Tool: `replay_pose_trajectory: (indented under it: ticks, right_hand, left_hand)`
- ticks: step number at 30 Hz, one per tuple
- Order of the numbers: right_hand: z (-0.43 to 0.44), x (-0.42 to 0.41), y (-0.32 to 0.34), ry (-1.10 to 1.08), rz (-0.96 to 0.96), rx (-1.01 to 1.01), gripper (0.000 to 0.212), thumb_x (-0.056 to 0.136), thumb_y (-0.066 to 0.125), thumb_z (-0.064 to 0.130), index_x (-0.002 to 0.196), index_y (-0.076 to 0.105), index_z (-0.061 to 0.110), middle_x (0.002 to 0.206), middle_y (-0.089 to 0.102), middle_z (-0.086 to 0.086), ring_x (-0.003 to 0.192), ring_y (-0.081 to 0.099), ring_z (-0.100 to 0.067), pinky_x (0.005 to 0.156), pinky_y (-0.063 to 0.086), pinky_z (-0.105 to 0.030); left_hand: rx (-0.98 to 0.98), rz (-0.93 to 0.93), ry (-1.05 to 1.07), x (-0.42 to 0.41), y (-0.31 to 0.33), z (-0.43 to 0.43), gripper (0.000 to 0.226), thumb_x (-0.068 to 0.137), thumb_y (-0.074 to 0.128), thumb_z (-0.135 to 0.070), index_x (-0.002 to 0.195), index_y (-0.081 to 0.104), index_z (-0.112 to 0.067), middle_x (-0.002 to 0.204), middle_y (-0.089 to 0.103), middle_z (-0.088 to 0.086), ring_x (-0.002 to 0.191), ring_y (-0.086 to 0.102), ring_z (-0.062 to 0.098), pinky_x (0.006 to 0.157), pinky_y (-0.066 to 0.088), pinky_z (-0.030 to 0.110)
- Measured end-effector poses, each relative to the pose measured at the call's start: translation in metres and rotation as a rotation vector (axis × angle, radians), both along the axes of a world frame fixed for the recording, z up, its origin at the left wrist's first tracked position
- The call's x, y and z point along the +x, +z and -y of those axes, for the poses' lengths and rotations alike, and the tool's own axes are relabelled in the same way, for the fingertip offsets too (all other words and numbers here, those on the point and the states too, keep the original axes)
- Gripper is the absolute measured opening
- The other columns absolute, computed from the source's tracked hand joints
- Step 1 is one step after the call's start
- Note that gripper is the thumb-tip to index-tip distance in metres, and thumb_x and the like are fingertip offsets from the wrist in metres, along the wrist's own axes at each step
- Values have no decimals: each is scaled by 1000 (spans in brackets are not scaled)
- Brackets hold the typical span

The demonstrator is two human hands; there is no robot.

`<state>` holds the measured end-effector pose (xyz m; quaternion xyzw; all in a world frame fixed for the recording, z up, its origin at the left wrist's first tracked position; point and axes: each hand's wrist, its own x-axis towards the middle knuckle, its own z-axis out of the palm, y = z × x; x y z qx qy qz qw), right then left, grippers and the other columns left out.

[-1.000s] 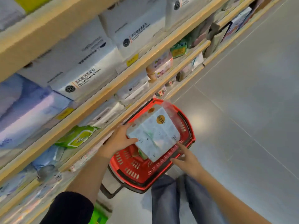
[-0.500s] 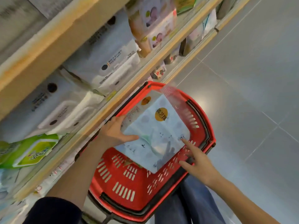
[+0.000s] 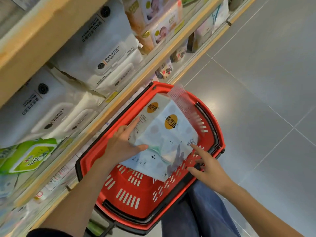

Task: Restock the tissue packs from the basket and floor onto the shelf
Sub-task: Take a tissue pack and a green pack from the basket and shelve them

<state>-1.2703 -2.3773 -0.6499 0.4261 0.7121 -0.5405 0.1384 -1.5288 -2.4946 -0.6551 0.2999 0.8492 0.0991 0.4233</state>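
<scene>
Head view: tissue pack [image 3: 164, 139] over red basket [image 3: 130, 199], long axis diagonal, upper-left to lower-right, orange logo end toward shelf [image 3: 119, 98], printed face up. Left hand [image 3: 123, 144] clamped on pack's left edge: thumb on top face, index finger laid along the side. Right hand [image 3: 207, 170] spread, index fingertip touching pack's right edge, no grip. Basket on grey tile floor [image 3: 256, 82], just beside shelf base. White wipe packs [image 3: 109, 55] on shelf above; green wipes pack [image 3: 29, 156] lower left.
</scene>
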Motion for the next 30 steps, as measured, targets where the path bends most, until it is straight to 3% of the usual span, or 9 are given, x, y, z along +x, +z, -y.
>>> replay_pose_trajectory:
  ticks: [4,10,14,18,19,21,23,27,30]
  right_hand:
    - [-3,2,7,-3,-22,-25,72,81,62,23,143,25,27,135,48,-4,111,54,-13,91,48,-26]
    - [-9,9,37,8,-47,-12,73,80,64,18,142,25,24,132,46,2,113,47,-11,83,37,-10]
    - [-12,11,66,5,-63,5,77,78,68,22,142,25,24,137,44,1,107,50,-11,75,36,-2]
    - [-12,8,110,9,-155,28,73,77,70,22,134,26,34,131,40,12,114,43,-7,96,34,-17]
    - [-12,8,121,15,-167,30,74,77,71,23,134,25,35,130,41,12,115,43,-8,98,35,-21]
    - [-16,8,145,22,-169,55,79,75,73,25,136,23,34,130,42,7,118,44,-12,100,35,-25]
    - [-21,9,173,13,-187,85,82,74,74,24,134,19,37,127,41,6,118,43,-14,102,36,-29]
    - [-27,12,231,10,-251,120,96,73,74,31,123,3,71,124,35,9,113,42,-15,91,39,-26]
    - [-36,19,263,7,-246,170,91,72,72,34,130,6,58,132,31,0,121,39,-26,84,38,-24]
  left_hand:
    - [54,-51,66,8,13,-2,89,62,76,-50,135,25,-56,119,45,-5,110,48,18,91,47,40]
    - [123,-114,194,10,62,11,86,64,80,-39,137,34,-45,117,41,-5,112,46,18,87,42,31]
    - [180,-69,336,-4,113,30,86,54,82,-47,124,34,-63,129,45,-13,117,47,11,100,43,37]
    - [382,63,461,-9,179,46,82,65,83,-20,132,41,-40,112,51,-40,103,52,-20,79,47,4]
    - [405,70,463,-8,194,50,81,64,83,-24,132,42,-39,110,52,-43,99,51,-24,78,48,5]
    - [445,131,508,-5,224,54,81,54,84,-43,123,44,-54,120,57,-28,102,60,-7,79,56,21]
    - [470,209,551,4,253,57,79,50,84,-45,116,45,-63,124,62,-8,102,65,12,76,58,33]
    - [571,270,502,45,306,50,79,70,77,-8,136,42,-33,123,58,-15,95,61,-12,68,50,7]
    - [636,282,518,66,330,45,82,68,79,-12,137,41,-34,124,59,-16,104,62,-2,76,53,15]
